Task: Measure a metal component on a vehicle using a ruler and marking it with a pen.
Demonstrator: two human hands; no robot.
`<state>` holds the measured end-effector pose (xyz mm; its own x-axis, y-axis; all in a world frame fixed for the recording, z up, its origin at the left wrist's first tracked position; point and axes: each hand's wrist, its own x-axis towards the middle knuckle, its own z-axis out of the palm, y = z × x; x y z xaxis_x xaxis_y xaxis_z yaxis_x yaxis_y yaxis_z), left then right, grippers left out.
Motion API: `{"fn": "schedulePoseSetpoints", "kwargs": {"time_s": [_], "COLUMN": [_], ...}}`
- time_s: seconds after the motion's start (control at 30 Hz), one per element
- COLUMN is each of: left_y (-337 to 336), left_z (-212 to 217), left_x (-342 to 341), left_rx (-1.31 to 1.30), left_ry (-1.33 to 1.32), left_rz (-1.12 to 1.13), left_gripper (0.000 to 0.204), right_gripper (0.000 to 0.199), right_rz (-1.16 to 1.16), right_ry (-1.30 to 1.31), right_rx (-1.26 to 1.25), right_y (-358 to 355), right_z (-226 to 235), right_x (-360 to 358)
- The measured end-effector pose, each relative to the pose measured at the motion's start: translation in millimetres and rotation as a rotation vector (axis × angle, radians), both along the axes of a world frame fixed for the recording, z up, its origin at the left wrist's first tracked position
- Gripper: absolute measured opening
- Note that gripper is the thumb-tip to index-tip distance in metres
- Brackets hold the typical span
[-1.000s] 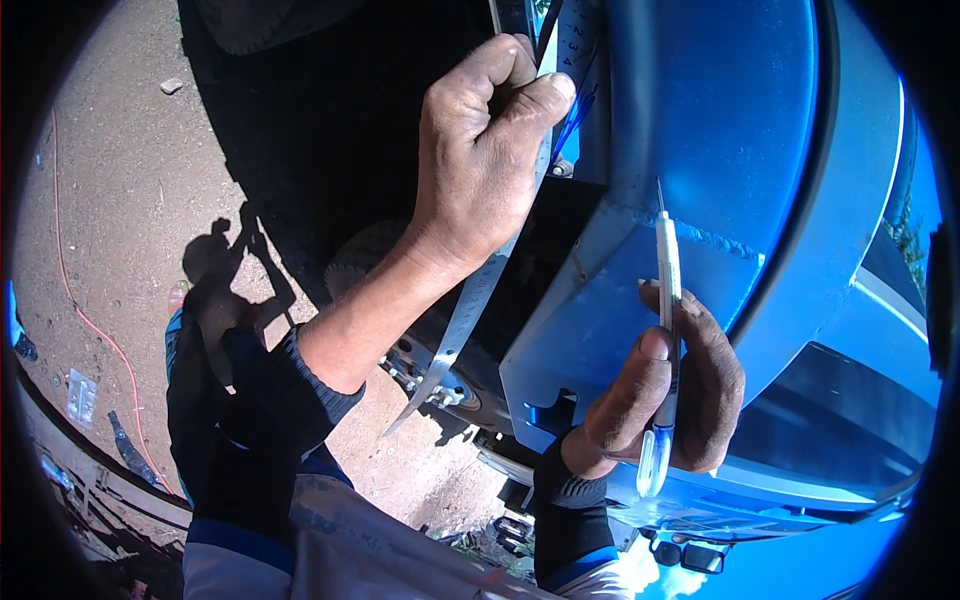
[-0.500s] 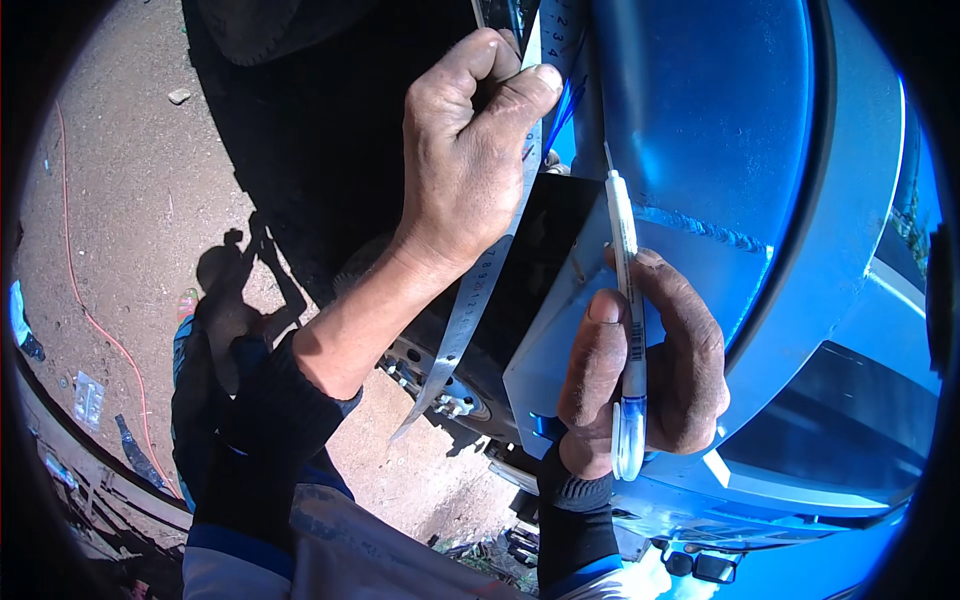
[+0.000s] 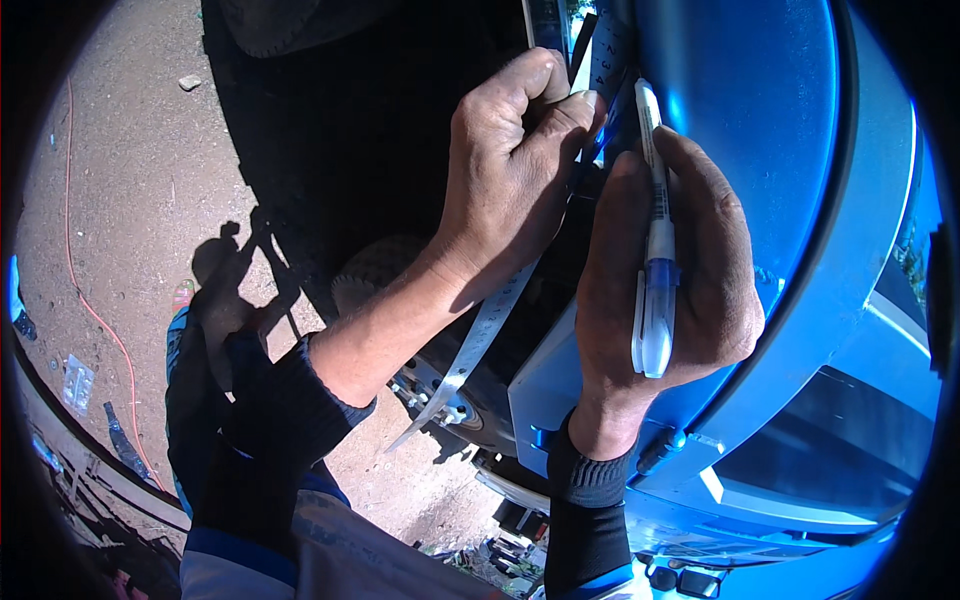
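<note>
My left hand (image 3: 510, 160) is closed round a long steel ruler (image 3: 470, 350), pinching it between thumb and curled fingers near its upper end. The ruler's lower part hangs free below my wrist. Its numbered upper end lies beside the edge of a blue metal vehicle panel (image 3: 760, 130). In my right hand (image 3: 700, 270) is a white marker pen (image 3: 657, 200), held between thumb and fingers with its blue-tinted clear cap on the rear end. The pen's point is up at the panel's left side, close to the ruler; whether it touches, I cannot tell.
Below the ruler is a vehicle wheel (image 3: 455, 405), partly hidden. On the sandy ground (image 3: 140, 170) at left lie an orange cable (image 3: 112, 335), a stone (image 3: 190, 82) and a dark bottle (image 3: 124, 440). Deep shadow fills the space left of my hands.
My right hand has moved up with the marker pen, bringing its point close to the ruler's upper end. My left hand and the ruler's upper part appear farther right and slightly lower.
</note>
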<state>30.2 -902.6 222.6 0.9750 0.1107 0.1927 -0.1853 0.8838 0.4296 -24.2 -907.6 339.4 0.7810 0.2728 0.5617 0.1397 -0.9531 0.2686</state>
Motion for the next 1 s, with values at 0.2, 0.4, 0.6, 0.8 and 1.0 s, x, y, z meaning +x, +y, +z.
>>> {"fn": "schedulePoseSetpoints", "kwargs": {"time_s": [0.2,0.4,0.6,0.8,1.0], "left_y": [0.2,0.1,-0.4,0.3,0.9], "left_z": [-1.1,-5.1,-3.9,6.5,-0.1], "left_x": [0.5,0.2,2.1,0.2,1.8], "left_rx": [0.003,0.05,0.042,-0.003,0.025], "left_ry": [-0.033,-0.053,-0.08,0.018,0.007], "left_rz": [0.019,0.017,0.018,0.062,0.054], "left_gripper": [0.024,0.019,0.017,0.029,0.029], "right_gripper": [0.023,0.023,0.023,0.024,0.024], "right_rz": [0.033,0.031,0.028,0.02,0.02], "right_ry": [-0.02,-0.027,-0.007,0.019,0.054], "right_rx": [-0.028,-0.033,-0.042,-0.04,-0.038], "right_y": [-3.5,-5.7,-5.7,-3.5,-0.4], "right_z": [-2.6,-6.2,-4.3,-5.0,-7.8], "right_x": [6.0,8.4,9.3,0.9,-11.1]}}
